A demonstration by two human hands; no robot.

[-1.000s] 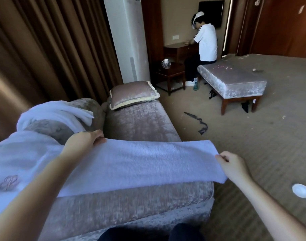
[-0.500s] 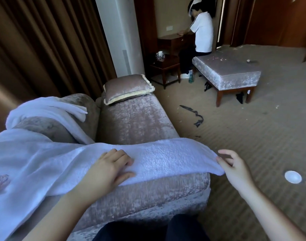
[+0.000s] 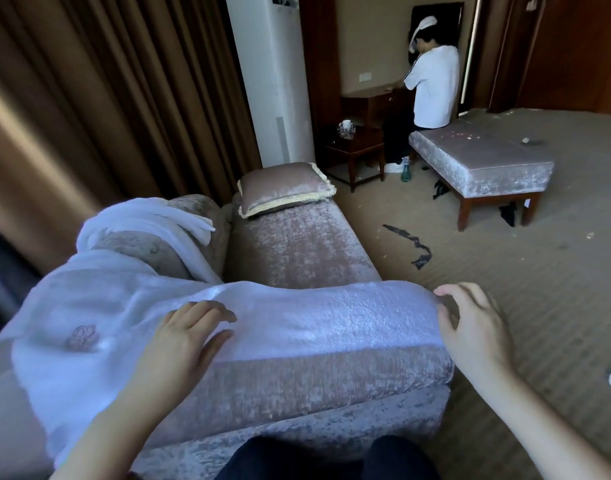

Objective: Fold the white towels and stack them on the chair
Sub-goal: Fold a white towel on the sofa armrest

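Towel in white is lying across the near end of the chair's seat, its left part draping over the armrest. Her left hand is resting flat on it, fingers spread and gripping nothing. The right hand is pinching the right edge, though I cannot quite see how firmly. To fold well, she should be pressing the middle down, carrying that edge leftward and lining up the corners before smoothing the crease.
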